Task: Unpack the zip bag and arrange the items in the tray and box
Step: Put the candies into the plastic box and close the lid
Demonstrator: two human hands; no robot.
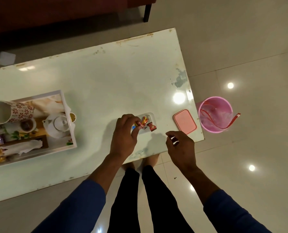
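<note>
A small clear box (149, 116) sits near the table's front edge and holds several wrapped candies (151, 126). My left hand (125, 137) is over the box's left side, its fingertips pinched on wrapped candies (138, 123). To the right, my right hand (182, 147) hovers above the table edge with fingers loosely curled and nothing in them. The box's pink lid (185, 121) lies flat further right. At the left, a white tray (71, 132) carries a teapot (56, 124), patterned cups (10, 111), a tissue holder and snack packets. The empty zip bag (222, 117) sticks out of a pink bin.
The pink bin (215, 114) stands on the tiled floor just off the table's right end. A dark sofa and its leg (147, 13) lie beyond the table's far edge. My legs and feet are below the front edge.
</note>
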